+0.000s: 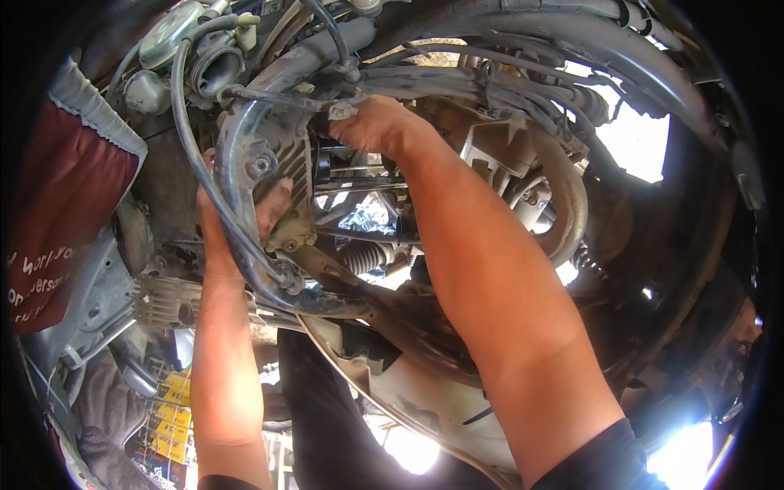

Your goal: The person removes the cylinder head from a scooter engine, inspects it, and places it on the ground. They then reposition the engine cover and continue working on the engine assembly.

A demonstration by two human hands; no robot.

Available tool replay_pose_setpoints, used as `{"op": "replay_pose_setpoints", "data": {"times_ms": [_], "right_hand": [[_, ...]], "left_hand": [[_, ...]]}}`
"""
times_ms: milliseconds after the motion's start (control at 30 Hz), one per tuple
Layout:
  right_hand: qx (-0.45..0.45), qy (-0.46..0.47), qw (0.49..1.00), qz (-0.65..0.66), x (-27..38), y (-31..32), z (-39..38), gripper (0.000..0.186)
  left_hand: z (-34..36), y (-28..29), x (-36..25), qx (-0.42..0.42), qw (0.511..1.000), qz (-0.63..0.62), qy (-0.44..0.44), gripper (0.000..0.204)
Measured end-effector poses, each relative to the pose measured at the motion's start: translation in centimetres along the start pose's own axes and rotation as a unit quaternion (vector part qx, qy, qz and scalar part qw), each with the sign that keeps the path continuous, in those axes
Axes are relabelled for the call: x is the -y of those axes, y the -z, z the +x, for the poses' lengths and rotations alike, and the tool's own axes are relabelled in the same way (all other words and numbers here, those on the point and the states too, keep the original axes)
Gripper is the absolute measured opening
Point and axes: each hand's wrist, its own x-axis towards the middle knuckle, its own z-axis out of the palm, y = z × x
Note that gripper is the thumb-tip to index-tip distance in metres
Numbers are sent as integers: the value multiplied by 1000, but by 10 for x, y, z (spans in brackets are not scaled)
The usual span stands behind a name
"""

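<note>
Right up front, the curved frame tube [235, 147] is seen; just behind it, the finned engine block [296, 175] is met by the left hand [214, 216], digits apart, its grip half hidden, any clamping impossible to tell! Near the block's upper end, the right hand [371, 126] is tucked in, fingertips concealed, grip unreadable; farther back, a bent metal pipe [574, 192] is glimpsed.
</note>
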Motion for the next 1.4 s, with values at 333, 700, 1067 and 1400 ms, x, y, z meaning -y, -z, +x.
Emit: {"op": "replay_pose_setpoints", "data": {"times_ms": [333,700,1067,1400], "right_hand": [[-16,-35,991,128,5,2,-7,49],[-1,23,990,142,-3,7,-14,49],[-28,72,985,151,-1,1,-12,43],[-9,78,992,102,2,3,-18,46]], "left_hand": [[1,-3,3,2,1000,-13,18,49],[3,0,12,6,1000,16,-21,50],[-1,-7,12,4,999,-34,27,54],[0,-8,15,-9,1000,-19,8,56]]}}
